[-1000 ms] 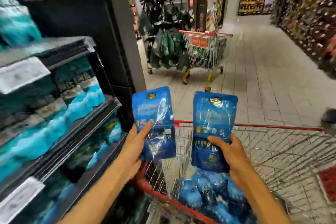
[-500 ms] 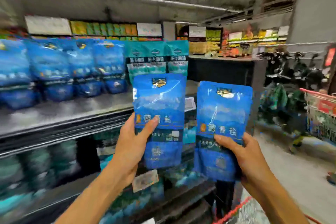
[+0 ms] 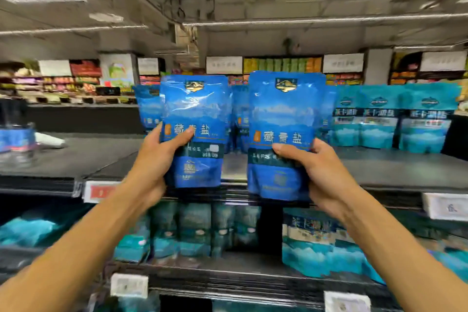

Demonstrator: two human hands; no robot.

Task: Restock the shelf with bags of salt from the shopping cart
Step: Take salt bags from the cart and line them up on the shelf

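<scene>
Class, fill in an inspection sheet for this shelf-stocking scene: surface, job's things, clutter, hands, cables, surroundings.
Surface: dark top shelf, bare at the front.
Job's things: two blue salt bags, left bag, right bag, both upright; matching shelved blue bags behind.
Clutter: teal bags at right.
Hands: left hand grips the left bag; right hand grips the right bag.
Cables: nothing seen.
Surroundings: store aisles, price tag.

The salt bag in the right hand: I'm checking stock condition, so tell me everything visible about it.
The salt bag is a glossy blue plastic pouch with a gold emblem near its top, white Chinese characters and a dark band across the middle. It looks sealed and full, held upright before the top shelf, gripped low down by the right hand.
</scene>
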